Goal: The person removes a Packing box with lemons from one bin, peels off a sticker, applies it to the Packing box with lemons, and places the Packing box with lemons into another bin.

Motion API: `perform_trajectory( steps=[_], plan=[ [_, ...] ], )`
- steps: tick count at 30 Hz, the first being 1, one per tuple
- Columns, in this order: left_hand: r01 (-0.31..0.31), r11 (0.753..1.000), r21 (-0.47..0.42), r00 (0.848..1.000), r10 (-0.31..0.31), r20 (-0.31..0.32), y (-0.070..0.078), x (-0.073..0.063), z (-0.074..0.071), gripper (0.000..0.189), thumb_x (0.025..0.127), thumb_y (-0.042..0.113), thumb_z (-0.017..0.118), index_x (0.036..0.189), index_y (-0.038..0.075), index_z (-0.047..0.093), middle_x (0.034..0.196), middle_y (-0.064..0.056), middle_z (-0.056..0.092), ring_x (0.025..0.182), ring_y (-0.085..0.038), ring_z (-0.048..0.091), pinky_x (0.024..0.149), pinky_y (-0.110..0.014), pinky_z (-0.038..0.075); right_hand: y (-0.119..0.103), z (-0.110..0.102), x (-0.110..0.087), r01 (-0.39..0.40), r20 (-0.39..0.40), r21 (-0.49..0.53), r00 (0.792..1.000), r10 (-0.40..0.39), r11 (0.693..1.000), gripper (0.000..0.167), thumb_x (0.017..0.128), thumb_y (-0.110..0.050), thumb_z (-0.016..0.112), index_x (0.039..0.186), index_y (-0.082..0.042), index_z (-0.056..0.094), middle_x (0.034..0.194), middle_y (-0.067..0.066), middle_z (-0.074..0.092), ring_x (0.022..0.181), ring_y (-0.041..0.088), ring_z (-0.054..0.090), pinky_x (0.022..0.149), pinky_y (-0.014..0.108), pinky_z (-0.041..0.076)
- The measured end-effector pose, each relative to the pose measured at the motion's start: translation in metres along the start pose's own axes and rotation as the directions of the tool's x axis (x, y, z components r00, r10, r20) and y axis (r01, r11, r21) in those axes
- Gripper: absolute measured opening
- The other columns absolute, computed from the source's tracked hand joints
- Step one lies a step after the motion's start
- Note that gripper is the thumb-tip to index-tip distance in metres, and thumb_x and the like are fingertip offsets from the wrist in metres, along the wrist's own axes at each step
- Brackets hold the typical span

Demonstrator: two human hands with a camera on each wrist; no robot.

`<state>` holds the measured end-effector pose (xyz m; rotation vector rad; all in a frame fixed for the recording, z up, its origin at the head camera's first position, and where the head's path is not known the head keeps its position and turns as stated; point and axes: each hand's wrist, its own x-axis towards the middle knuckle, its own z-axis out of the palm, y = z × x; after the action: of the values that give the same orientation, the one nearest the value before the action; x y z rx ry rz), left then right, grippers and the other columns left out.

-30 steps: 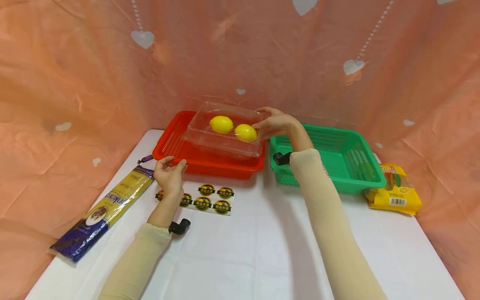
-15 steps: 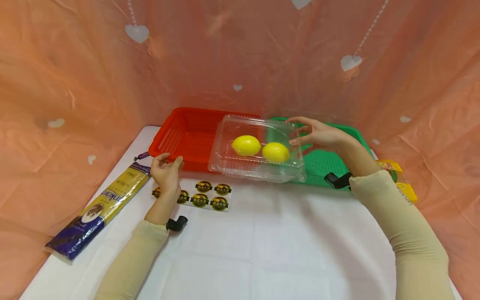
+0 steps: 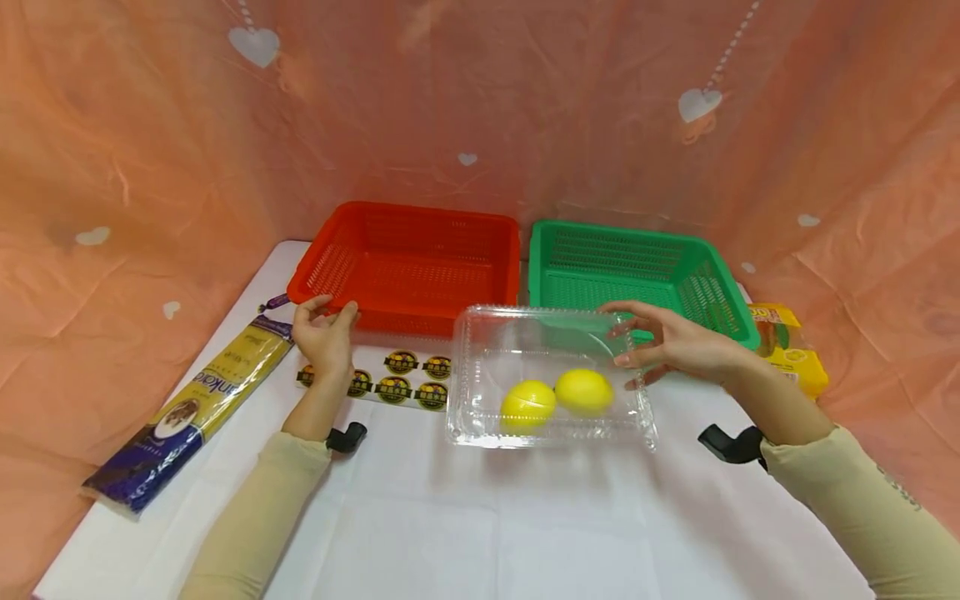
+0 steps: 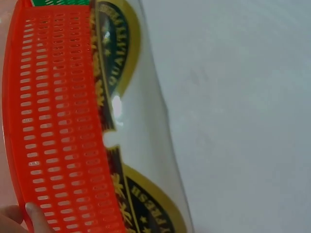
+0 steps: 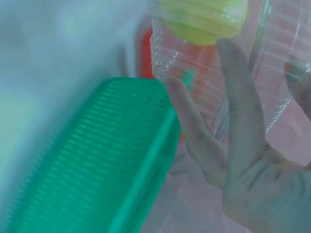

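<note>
My right hand (image 3: 671, 346) grips the right side of a clear plastic clamshell box (image 3: 487, 367), lifted above the table in front of the two baskets. Inside the box lie two yellow lemons (image 3: 583, 390), side by side; in the right wrist view one lemon (image 5: 204, 19) shows through the ridged plastic above the fingers. My left hand (image 3: 324, 337) pinches the near left rim of the red basket (image 3: 401, 321). Thumb and fingertips meet at that rim in the left wrist view, where the basket wall (image 4: 58, 121) fills the left side.
A green basket (image 3: 615, 287) stands right of the red one. Behind its right end lies a yellow packet (image 3: 798, 358). A sheet of round stickers (image 3: 393, 387) lies before the red basket. On the left are a blue and gold packet (image 3: 187, 417) and a small purple-wrapped item (image 3: 273, 302).
The clamshell box, held in my right hand, has come out from over the red basket, moving right and toward me. The lemons have shifted inside it. My left hand stays at the basket rim.
</note>
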<state>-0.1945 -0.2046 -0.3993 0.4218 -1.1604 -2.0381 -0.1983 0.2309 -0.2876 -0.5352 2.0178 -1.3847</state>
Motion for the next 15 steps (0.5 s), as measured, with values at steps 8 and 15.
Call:
perform_trajectory(
  steps=[8,15],
  plan=[
    [-0.029,0.999,0.013,0.999,0.029,0.013,-0.001,0.001,-0.003,0.032,0.078,-0.024,0.068,0.096,0.001,0.057,0.098,-0.011,0.047,0.062,-0.013,0.060,0.066,-0.023,0.059,0.042,0.009,-0.011,0.029,0.013,0.045,0.999,-0.029,0.999,0.074,0.094,-0.004,0.066,0.153,-0.002,0.021,0.145,0.038,0.024,0.110,0.042,0.063,0.078,0.053,0.058],
    [-0.039,0.999,0.003,0.999,0.039,0.034,-0.001,0.001,-0.003,0.032,0.078,-0.025,0.067,0.099,-0.005,0.055,0.102,-0.021,0.046,0.058,-0.011,0.062,0.060,-0.023,0.058,0.068,0.010,-0.016,0.015,-0.029,0.050,0.999,-0.013,0.999,0.074,0.093,-0.004,0.067,0.152,-0.001,0.023,0.143,0.037,0.027,0.103,0.035,0.067,0.076,0.048,0.060]
  ],
)
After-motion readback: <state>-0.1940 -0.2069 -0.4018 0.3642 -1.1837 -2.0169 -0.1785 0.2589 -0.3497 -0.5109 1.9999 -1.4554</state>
